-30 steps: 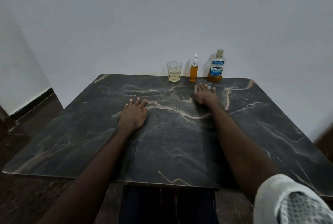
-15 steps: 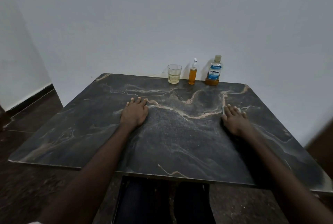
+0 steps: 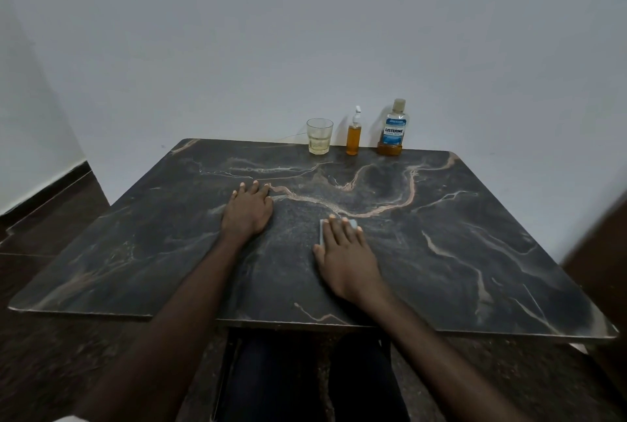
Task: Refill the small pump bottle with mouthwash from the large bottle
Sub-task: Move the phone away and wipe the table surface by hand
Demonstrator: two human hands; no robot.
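Small pump bottle [image 3: 353, 134] upright, amber-filled, beside large bottle [image 3: 392, 129], nearly empty.

The room was dim, lit by soft, even light whose source could not be told, so the wall [image 3: 305, 31] read flat grey, the tabletop [image 3: 475, 252] carried only a dull sheen, and a faint shadow lay on the wall beside the large bottle [image 3: 393, 129]. The wide lens bowed the tabletop's edges and stretched the corners, and a brown shape [image 3: 607, 238] at the right edge was smeared with blur. The middle was fairly sharp, the lettering on the bottle legible, while the floor [image 3: 68, 370] below sank into murky, grainy dark.
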